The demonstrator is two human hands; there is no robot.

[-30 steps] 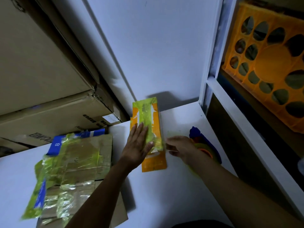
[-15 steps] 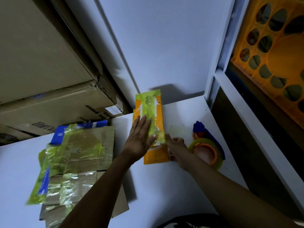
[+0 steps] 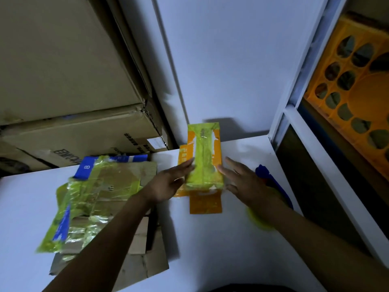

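Because the orange box [image 3: 205,163] sits near the back of the white desk [image 3: 221,249] with its near end flap lying loose on the surface, a push from one side alone could skew it or slide it into the flattened cardboard [image 3: 109,186] at its left. The wrinkled yellow-green tape along its top might also lift. Both hands flank the box with fingers straight, gripping nothing. The left hand [image 3: 168,184] touches its left side, and the right hand [image 3: 246,184] lies just beside its right side, wrist over the tape roll [image 3: 259,220].

Glossy yellow-green tape [image 3: 203,163] over the orange cardboard box [image 3: 205,204]; matt white table [image 3: 221,249].
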